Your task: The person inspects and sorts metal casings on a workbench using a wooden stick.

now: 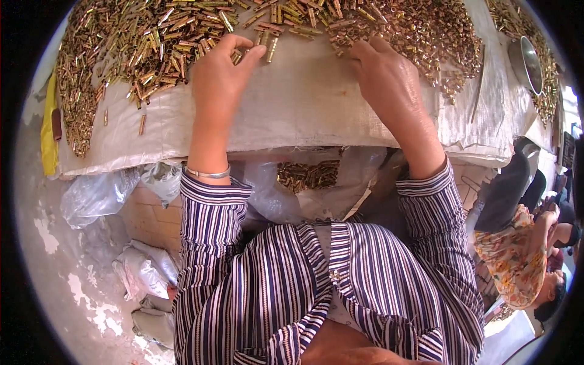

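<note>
My left hand [220, 73] is at the front edge of a heap of thin brass tubes [164, 45]. Its thumb and forefinger curl round toward each other, with a brass tube [236, 58] showing between them. Just past the thumb tip lies a short upright-looking brass tube [272, 50]. My right hand [388, 73] reaches to the near edge of a second heap, made of small short coppery pieces [420, 36]. Its fingers are bent downward and close together; their tips, and whatever they hold, are hidden.
A pale woven sheet [298, 115] covers the table. To the right are a thin rod [477, 85] and a metal bowl [526, 65] beside more brass pieces. Below the table edge, more tubes [308, 174] lie near plastic bags [100, 194]. Another person [514, 261] sits at the right.
</note>
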{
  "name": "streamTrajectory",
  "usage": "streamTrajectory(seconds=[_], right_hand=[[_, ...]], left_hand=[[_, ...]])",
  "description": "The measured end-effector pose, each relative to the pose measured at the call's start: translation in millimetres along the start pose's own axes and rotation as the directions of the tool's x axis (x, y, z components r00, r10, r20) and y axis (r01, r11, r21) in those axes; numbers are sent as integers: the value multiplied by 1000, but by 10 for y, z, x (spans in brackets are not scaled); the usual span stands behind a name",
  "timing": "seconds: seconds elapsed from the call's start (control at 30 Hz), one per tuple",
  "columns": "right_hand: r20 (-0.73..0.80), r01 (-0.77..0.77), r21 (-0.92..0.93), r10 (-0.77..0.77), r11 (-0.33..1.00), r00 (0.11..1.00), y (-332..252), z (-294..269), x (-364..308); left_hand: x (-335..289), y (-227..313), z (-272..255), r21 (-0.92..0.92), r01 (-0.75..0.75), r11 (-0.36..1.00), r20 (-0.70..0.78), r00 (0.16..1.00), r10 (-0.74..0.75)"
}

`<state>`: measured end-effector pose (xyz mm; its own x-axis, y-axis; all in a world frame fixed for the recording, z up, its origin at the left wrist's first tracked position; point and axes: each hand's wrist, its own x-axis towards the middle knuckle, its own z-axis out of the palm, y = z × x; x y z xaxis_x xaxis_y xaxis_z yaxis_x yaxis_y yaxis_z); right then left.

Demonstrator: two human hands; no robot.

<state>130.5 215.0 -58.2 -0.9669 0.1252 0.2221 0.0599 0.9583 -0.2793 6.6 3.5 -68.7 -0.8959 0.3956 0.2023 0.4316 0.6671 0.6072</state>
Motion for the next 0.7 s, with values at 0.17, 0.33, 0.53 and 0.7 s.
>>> streamTrajectory(seconds=[0.17,0.33,0.53,0.7], right_hand=[[-13,0,-25,-1,1000,1000,22,1,21],[-4,-22,8,22,1000,1000,-39,-45,7],[-54,-19,21,20,1000,998,29,-64,-6],[-29,-73,460,97,885,995,26,-114,23]], left_hand=[[-52,216,-15,-27,11,1000,47,999,-10],[-98,184,44,-242,46,969,43,998,-37],[-160,325,2,-569,233,789,252,962,-102],[-249,441,-19,-692,418,589,425,895,-136]])
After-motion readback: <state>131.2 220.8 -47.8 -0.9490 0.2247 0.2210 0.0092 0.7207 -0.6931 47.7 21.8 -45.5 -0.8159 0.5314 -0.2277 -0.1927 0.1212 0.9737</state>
